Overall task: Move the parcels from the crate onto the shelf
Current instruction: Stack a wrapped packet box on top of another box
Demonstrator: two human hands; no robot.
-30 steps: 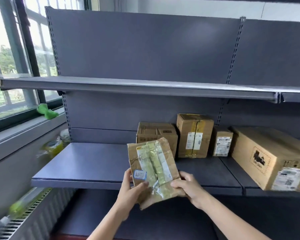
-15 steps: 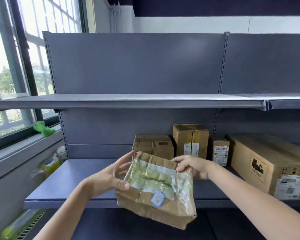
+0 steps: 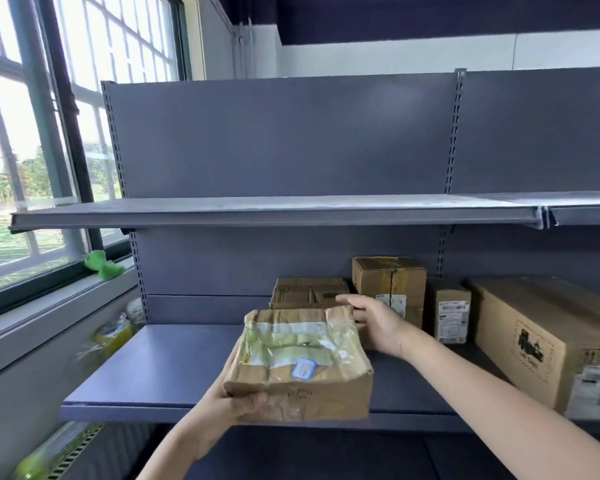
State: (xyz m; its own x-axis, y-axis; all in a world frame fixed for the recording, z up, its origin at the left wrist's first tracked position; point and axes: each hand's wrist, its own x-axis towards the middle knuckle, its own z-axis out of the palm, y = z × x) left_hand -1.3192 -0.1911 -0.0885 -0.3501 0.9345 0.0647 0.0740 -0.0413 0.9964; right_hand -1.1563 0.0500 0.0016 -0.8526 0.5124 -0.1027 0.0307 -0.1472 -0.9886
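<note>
A crumpled brown parcel [image 3: 302, 368] wrapped in clear tape, with a small blue-edged sticker, lies flat over the front edge of the lower grey shelf [image 3: 160, 368]. My left hand [image 3: 236, 400] grips its near left corner from below. My right hand [image 3: 378, 323] is at the parcel's far right corner, fingers spread, and I cannot tell whether it touches. Several cardboard boxes stand on the same shelf: a flat one [image 3: 309, 292], a taller one [image 3: 390, 285], a small labelled one [image 3: 447, 310] and a large one [image 3: 548, 344]. The crate is out of view.
An upper grey shelf [image 3: 274, 211] spans the unit and holds nothing. A window and sill run along the left, with a green object [image 3: 103, 266] on the sill. Blurred yellow-green items [image 3: 113, 336] sit left of the shelf above a radiator [image 3: 73, 452].
The parcel went from upright in both hands to lying flat and moved forward onto the lower shelf's front edge. My right hand has opened at the far corner. The view tilted upward.
</note>
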